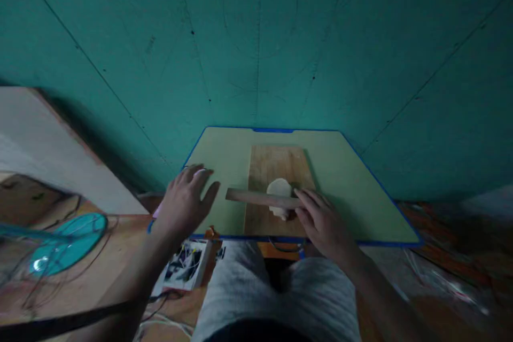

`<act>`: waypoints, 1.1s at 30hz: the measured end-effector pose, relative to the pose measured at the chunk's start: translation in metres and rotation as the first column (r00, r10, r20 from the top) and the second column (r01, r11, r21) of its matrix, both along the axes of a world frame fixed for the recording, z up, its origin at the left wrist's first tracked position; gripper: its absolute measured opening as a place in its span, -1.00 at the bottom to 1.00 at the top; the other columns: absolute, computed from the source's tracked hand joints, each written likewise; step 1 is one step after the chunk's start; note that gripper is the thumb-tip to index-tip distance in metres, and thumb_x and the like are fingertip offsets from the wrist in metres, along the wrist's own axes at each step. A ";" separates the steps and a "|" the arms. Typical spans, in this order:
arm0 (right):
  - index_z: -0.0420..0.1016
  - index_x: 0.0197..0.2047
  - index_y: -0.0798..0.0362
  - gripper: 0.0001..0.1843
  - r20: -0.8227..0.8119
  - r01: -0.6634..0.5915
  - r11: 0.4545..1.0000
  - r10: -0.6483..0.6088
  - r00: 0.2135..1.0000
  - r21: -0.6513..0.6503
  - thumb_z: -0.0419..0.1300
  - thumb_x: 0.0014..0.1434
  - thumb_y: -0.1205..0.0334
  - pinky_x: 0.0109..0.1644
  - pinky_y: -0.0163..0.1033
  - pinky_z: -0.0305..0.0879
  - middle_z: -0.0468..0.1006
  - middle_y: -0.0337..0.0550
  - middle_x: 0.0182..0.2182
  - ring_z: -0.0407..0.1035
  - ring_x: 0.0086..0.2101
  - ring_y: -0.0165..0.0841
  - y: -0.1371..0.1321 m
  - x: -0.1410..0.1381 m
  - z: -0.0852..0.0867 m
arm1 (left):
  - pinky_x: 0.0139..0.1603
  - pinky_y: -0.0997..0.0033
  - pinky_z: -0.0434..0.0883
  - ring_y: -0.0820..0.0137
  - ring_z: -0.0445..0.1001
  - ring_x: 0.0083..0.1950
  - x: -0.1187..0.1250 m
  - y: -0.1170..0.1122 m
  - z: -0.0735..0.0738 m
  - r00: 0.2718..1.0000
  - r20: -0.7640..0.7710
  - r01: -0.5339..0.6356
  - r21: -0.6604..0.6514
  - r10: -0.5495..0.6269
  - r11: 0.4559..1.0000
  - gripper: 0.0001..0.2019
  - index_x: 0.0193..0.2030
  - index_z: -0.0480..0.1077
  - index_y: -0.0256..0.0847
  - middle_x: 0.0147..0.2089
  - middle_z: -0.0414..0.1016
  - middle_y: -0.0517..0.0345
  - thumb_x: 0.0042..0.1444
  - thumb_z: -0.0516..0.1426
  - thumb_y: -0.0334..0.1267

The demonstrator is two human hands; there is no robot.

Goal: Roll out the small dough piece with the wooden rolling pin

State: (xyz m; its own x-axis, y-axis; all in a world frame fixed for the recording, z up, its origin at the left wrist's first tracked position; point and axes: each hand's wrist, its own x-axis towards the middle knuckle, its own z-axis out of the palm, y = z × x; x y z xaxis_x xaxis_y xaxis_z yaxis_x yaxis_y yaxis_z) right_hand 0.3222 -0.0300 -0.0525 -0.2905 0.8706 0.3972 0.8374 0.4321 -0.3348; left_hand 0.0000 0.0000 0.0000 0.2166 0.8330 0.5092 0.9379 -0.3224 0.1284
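Note:
A straight wooden rolling pin (252, 197) lies level across a pale, flattened piece of dough (280, 187). My right hand (323, 222) is closed on the rolling pin's right end, with thumb and fingers around it. Beneath the dough is a wooden cutting board (276, 163). Over the left side of the table, my left hand (185, 197) has its thumb and fingers apart and is away from the rolling pin. Something pink (157, 211) shows at the hand's outer edge and near its fingertips; the hand hides most of it.
The small pale-green table (360, 197) has a blue rim and stands against a green wall (256, 37). At the left are a leaning white panel (68, 149) and a turquoise round base (72, 246). An open box of cables (186, 267) sits below the table, near my legs.

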 end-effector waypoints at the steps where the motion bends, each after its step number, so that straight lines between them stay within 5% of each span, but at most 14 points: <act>1: 0.46 0.24 0.18 -0.48 0.004 0.007 1.000 -0.007 1.000 -0.012 -0.10 0.45 0.10 0.18 0.07 0.40 0.54 0.13 0.15 0.42 0.13 -0.08 0.001 0.001 0.004 | 0.08 -0.05 0.49 0.02 0.49 0.13 0.018 -0.001 0.001 0.997 0.011 0.077 -0.016 -0.076 0.997 -0.61 0.06 0.44 -0.29 0.11 0.50 -0.23 0.40 -0.06 -0.06; 6: 0.63 0.03 0.06 -0.52 0.067 0.102 0.993 -0.098 0.993 -0.059 -0.09 0.45 0.09 0.23 0.06 0.35 0.56 0.07 0.13 0.43 0.14 -0.08 0.014 -0.006 0.024 | 0.18 0.04 0.45 0.07 0.44 0.25 0.083 0.007 -0.001 0.969 -0.059 0.232 -0.111 -0.239 0.966 -0.64 0.13 0.41 -0.27 0.21 0.47 -0.21 0.38 -0.02 -0.12; 9: 0.47 0.23 0.13 -0.52 0.094 0.194 0.978 -0.187 0.978 -0.073 -0.08 0.43 0.14 0.19 0.03 0.36 0.52 0.10 0.17 0.43 0.12 -0.07 0.028 -0.019 0.032 | 0.29 -0.02 0.36 -0.02 0.36 0.35 0.096 0.017 -0.004 0.956 -0.185 0.194 -0.182 -0.228 0.964 -0.64 0.11 0.43 -0.36 0.26 0.42 -0.33 0.37 -0.03 -0.19; 15: 0.39 0.29 0.13 -0.50 0.134 0.261 0.961 -0.248 0.960 -0.091 -0.09 0.37 0.30 0.19 -0.09 0.32 0.50 0.04 0.18 0.41 0.11 -0.15 0.045 -0.031 0.031 | 0.32 -0.14 0.32 -0.01 0.31 0.39 0.103 0.035 0.002 0.913 -0.274 0.239 -0.245 -0.303 0.940 -0.65 0.06 0.46 -0.26 0.25 0.48 -0.18 0.35 -0.09 -0.25; 19: 0.39 0.29 0.16 -0.49 0.235 0.306 0.950 -0.285 0.929 -0.056 -0.03 0.33 0.26 0.22 0.03 0.27 0.48 0.12 0.18 0.36 0.13 -0.04 0.036 -0.034 0.035 | 0.33 -0.19 0.29 -0.07 0.25 0.43 0.103 0.037 -0.010 0.935 -0.201 0.219 -0.326 -0.293 0.920 -0.57 0.23 0.38 -0.27 0.34 0.40 -0.18 0.37 -0.09 -0.18; 24: 0.40 0.28 0.18 -0.50 0.260 0.271 0.963 -0.260 0.930 -0.004 -0.04 0.36 0.22 0.32 0.04 0.15 0.54 0.11 0.12 0.37 0.11 -0.08 0.021 -0.037 0.032 | 0.33 -0.16 0.31 -0.06 0.23 0.44 0.098 0.015 -0.028 0.981 -0.084 0.157 -0.187 -0.175 0.970 -0.44 0.35 0.30 -0.31 0.36 0.36 -0.25 0.39 -0.11 -0.01; 33: 0.39 0.29 0.25 -0.45 0.252 0.213 0.975 -0.221 0.942 0.061 -0.13 0.42 0.15 0.39 0.04 0.05 0.44 0.10 0.26 0.31 0.22 -0.09 -0.012 -0.039 0.021 | 0.20 -0.06 0.42 -0.07 0.42 0.29 0.091 -0.015 -0.032 0.970 -0.098 0.215 -0.072 -0.221 0.974 -0.46 0.28 0.35 -0.39 0.24 0.49 -0.24 0.39 -0.09 -0.03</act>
